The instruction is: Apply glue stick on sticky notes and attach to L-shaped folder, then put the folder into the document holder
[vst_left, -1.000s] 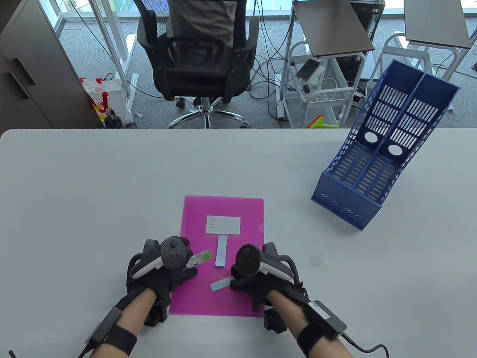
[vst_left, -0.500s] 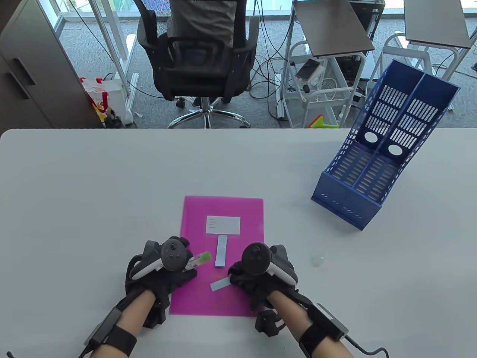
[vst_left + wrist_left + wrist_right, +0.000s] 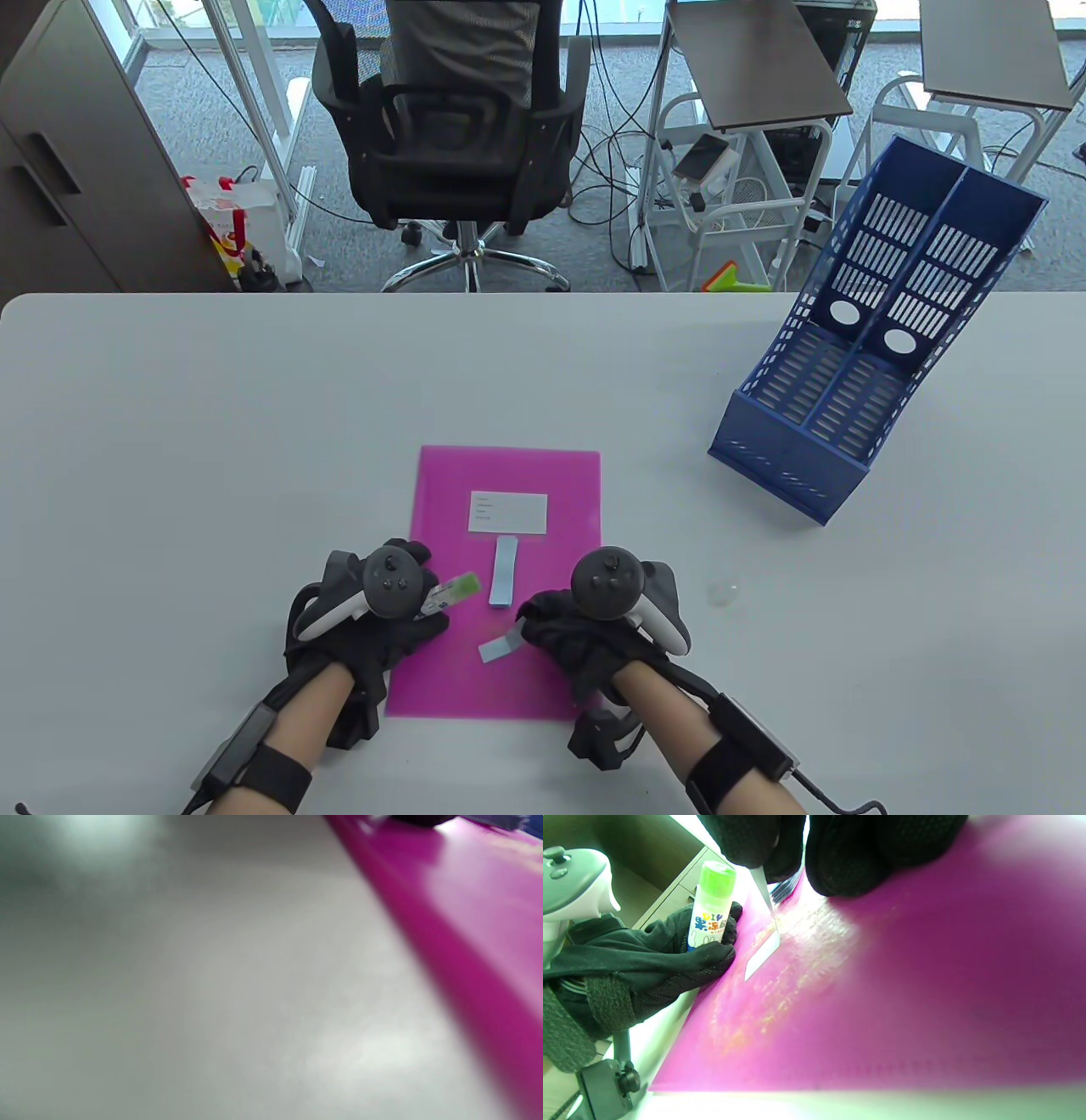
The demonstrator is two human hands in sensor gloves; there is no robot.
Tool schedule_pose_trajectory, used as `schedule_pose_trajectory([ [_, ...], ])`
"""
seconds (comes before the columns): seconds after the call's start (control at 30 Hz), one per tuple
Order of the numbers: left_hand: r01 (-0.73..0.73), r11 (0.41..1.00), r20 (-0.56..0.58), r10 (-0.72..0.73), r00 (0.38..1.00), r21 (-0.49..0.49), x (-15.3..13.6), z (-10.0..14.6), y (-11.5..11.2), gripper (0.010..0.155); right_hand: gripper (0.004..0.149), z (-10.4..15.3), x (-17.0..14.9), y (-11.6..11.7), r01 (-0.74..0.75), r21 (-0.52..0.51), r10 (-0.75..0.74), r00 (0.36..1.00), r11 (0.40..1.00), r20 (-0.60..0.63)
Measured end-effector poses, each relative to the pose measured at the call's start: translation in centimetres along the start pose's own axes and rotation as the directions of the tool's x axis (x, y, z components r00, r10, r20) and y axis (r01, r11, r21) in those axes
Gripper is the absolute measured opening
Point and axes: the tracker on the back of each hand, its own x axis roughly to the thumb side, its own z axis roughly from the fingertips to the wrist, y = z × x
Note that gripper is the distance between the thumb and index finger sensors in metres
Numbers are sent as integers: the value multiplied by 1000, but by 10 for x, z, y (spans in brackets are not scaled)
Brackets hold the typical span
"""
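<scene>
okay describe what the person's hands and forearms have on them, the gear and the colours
Both the left hand and the right hand wear black fabric sensor gloves. A grey-and-white tracker shaped like a VR controller, with buttons on its round dark face, is strapped to the back of each. Each forearm carries a flat grey box under a black band, with a black cable running off it.

Pale grey table here: a magenta folder lies flat near the front, blue document holder standing far right.
</scene>
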Motion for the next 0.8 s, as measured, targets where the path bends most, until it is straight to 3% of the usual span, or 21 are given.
schedule_pose_trajectory([
  [0.8, -29, 999, -4, 29, 1000, -14, -1, 0, -1, 53, 32, 0, -4, -6, 139, 61, -139, 990, 988, 4],
])
